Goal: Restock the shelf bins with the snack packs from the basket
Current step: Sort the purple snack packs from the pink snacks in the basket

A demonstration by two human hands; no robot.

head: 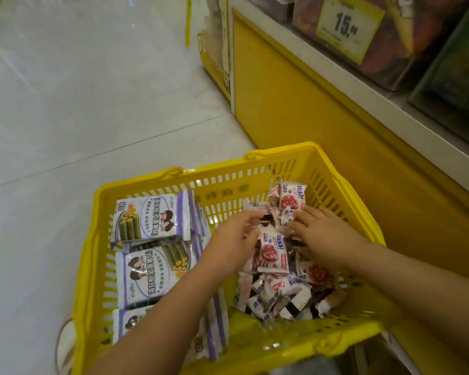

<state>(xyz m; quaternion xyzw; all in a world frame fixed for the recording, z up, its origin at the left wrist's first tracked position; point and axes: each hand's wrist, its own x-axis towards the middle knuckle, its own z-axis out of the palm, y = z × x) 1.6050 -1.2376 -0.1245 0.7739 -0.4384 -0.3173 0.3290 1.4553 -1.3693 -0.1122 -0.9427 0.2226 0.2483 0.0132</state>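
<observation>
Yellow basket (98, 239) on the floor (65, 104), right rim close to the shelf base (309, 117), open tile to its left, red snack packs (271, 255) heaped basket-right, right hand (322, 234) spread flat on them, left hand (236, 236) among them, fingers blurred, grip unclear, purple packs (152, 217) along the left wall.

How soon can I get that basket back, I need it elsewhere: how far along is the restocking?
Early, it seems. Done: nothing I can confirm; the basket holds a heap of small red-and-white packs and several large purple packs. In hand: the left hand and right hand are both in the small-pack heap, none lifted clear. Left: moving all of it to the shelf bins.
</observation>
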